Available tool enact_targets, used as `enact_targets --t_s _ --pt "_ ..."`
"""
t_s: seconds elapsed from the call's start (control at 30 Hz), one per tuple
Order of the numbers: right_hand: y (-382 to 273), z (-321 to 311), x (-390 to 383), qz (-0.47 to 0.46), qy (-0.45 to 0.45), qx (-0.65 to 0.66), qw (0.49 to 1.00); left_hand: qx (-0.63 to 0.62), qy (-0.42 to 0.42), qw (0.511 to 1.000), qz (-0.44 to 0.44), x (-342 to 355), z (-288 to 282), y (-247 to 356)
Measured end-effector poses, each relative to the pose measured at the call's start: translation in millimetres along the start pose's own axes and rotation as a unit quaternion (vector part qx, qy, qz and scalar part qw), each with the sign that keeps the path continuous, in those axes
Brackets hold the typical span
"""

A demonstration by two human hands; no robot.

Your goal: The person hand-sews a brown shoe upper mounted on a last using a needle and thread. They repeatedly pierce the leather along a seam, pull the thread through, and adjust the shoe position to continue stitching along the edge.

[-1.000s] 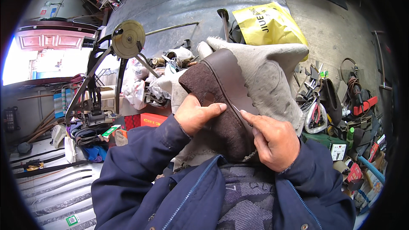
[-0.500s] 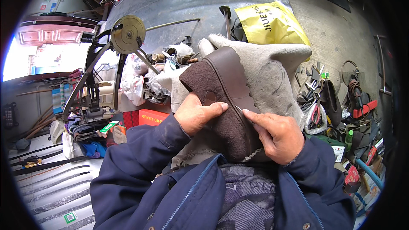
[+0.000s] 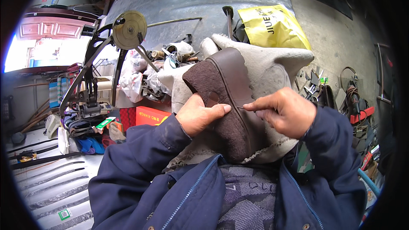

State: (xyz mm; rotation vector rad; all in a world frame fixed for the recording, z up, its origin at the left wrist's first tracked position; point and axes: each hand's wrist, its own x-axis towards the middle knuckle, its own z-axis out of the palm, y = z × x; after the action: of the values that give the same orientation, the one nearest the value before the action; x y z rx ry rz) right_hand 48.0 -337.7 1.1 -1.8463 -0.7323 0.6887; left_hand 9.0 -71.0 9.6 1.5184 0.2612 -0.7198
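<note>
A brown shoe (image 3: 221, 102) with a fuzzy upper lies tilted across my lap, its smooth brown sole (image 3: 235, 74) turned to the right. My left hand (image 3: 200, 114) grips the shoe's upper from the left, thumb pressed near the seam where upper meets sole. With my right hand (image 3: 284, 111) I pinch a thin needle-like tool (image 3: 240, 107), its point at that seam close to my left thumb. The tool's other end is hidden in my fingers. Under the shoe a worn grey cloth (image 3: 272, 70) covers my lap.
A hand-cranked machine with a round wheel (image 3: 130, 30) stands at the left. Beyond my lap lies a yellow bag (image 3: 275, 27). Loose tools (image 3: 313, 79) and a red-handled item (image 3: 362, 115) crowd the right; a red box (image 3: 150, 116) sits left of the shoe.
My right hand has drawn up and to the right, away from the sole, with its wrist raised. The left hand keeps its hold and the shoe has barely shifted.
</note>
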Motion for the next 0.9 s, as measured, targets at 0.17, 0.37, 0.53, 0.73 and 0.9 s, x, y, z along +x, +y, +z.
enact_targets --t_s 0.17,0.37,0.53,0.73,0.9 --pt "0.1 -16.8 22.7 0.007 -0.086 -0.036 0.996 0.011 0.004 1.000 -0.011 1.0 0.6 0.3" --pt "2.8 -11.4 27.7 -0.003 -0.068 0.013 0.998 -0.002 0.009 1.000 -0.020 2.6 0.1 -0.1" --pt "16.5 -0.5 20.0 -0.067 -0.022 -0.015 0.997 -0.053 0.001 0.998 -0.018 5.6 2.5 -2.0" --pt "36.0 -1.8 18.7 -0.147 -0.013 0.022 0.989 -0.008 0.033 0.999 -0.005 2.9 6.7 -2.3" --pt "38.4 -3.6 21.5 -0.157 -0.021 0.024 0.987 0.011 0.056 0.998 0.016 7.5 14.7 -6.3"
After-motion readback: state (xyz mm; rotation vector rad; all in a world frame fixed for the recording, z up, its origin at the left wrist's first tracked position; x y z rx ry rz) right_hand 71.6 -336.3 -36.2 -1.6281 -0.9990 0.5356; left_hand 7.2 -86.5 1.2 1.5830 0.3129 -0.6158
